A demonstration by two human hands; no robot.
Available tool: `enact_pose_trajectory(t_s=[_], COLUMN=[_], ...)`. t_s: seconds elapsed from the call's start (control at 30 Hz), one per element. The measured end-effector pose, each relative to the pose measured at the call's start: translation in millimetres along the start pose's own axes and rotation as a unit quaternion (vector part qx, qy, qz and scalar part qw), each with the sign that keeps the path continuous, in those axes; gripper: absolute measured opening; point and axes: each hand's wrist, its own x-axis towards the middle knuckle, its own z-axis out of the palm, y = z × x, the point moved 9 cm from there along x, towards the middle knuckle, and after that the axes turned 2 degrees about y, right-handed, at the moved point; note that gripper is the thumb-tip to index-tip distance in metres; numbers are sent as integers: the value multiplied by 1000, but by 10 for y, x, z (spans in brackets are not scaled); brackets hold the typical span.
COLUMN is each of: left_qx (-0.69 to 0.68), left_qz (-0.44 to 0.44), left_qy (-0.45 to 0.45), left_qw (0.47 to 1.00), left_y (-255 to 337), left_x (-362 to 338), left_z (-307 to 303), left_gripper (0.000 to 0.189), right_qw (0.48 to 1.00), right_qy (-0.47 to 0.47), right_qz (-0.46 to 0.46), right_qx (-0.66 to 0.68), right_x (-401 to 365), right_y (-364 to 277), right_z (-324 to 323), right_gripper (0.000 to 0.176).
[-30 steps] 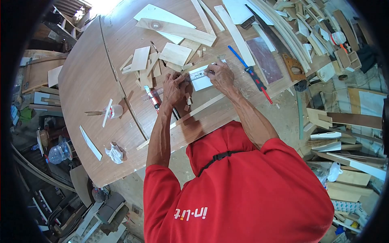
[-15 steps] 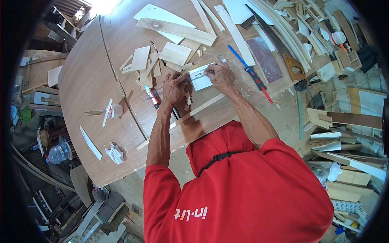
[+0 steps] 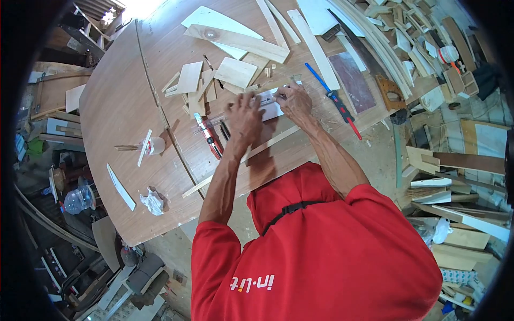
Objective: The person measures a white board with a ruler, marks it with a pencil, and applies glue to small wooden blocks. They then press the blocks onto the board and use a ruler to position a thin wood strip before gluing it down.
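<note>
My left hand (image 3: 244,120) is over the ruler's left part, slightly blurred, its fingers apart and curved downward; nothing shows in its grasp. My right hand (image 3: 295,101) has its fingers bent and pressed on the right end of a clear ruler (image 3: 264,101). Under the ruler lies a white rectangular piece (image 3: 272,111). Left of my left hand, a red utility knife (image 3: 210,138) rests on the table beside a dark pen-like stick (image 3: 225,130). What lies directly beneath my left palm is hidden.
The wooden table (image 3: 118,96) holds thin boards (image 3: 235,71) and a long plank (image 3: 238,43) beyond my hands. A blue-and-red tool (image 3: 334,101) and a handsaw (image 3: 390,92) lie right. A cup (image 3: 155,145) and crumpled tissue (image 3: 152,201) stand left. A wooden strip (image 3: 270,144) lies in front.
My left hand has shifted right and its fingers have loosened from the ruler. More of the utility knife and the dark stick is now uncovered. The right hand stays on the ruler.
</note>
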Motion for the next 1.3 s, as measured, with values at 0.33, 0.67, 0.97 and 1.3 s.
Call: enact_pose_trajectory(t_s=[0.33,0.67,0.97,1.3], left_qx=[-25,-74,-56,-90], left_qz=[-45,-32,-46,-36], left_qy=[-17,-186,-330,-304], left_qw=[999,979,941,948], left_y=[259,164,250,223], left_x=[-18,132,249,243], left_z=[163,111,120,199], left_gripper=[43,52,57,44], right_qw=[999,990,933,958], right_qy=[-39,-127,-247,-184], right_qz=[-4,52,-258,-126], right_qx=[2,33,-35,-180], right_x=[29,-578,-1286,-1021], right_y=[0,-126,-1121,-904], right_z=[-22,-306,882,2299], right_gripper=[21,34,24,18])
